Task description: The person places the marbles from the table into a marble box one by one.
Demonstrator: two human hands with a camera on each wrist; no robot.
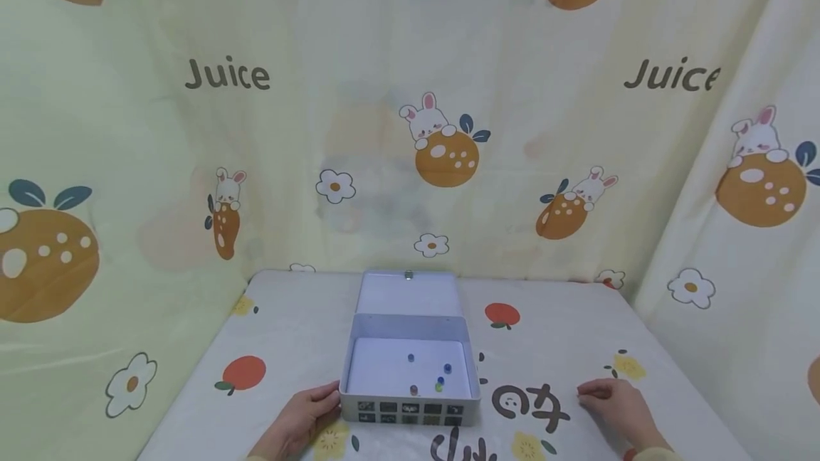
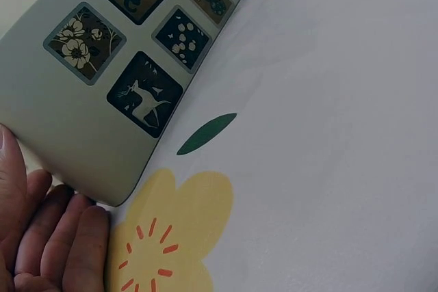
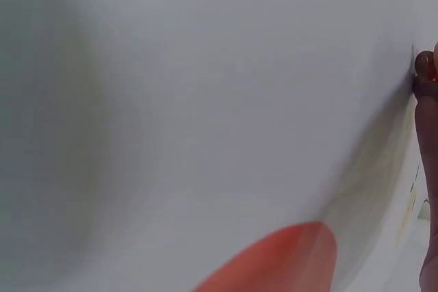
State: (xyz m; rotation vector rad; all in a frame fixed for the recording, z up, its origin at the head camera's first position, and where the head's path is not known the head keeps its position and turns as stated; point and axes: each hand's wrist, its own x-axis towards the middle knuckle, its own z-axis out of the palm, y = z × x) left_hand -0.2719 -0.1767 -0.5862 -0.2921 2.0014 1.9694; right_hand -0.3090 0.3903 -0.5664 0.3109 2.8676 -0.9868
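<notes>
A pale tin box (image 1: 410, 409) with a hinged lid (image 1: 408, 295) stands open on the table, its lid tipped back. Inside lie several marbles, among them a blue one (image 1: 448, 368), a yellow-green one (image 1: 438, 388) and a reddish one (image 1: 413, 390). My left hand (image 1: 301, 418) rests against the box's left front corner; in the left wrist view its loosely bent fingers (image 2: 85, 244) lie along that edge. Off to the right, low over the cloth, my right hand (image 1: 615, 404) pinches a small reddish-brown marble (image 3: 424, 66), partly cut off at the right wrist view's edge.
A white tablecloth (image 1: 288, 347) printed with fruit, flowers and dark lettering covers the table. Behind and at both sides hang pale curtains (image 1: 359, 126) with rabbit and orange prints. Small printed pictures (image 2: 144, 94) decorate the box's front.
</notes>
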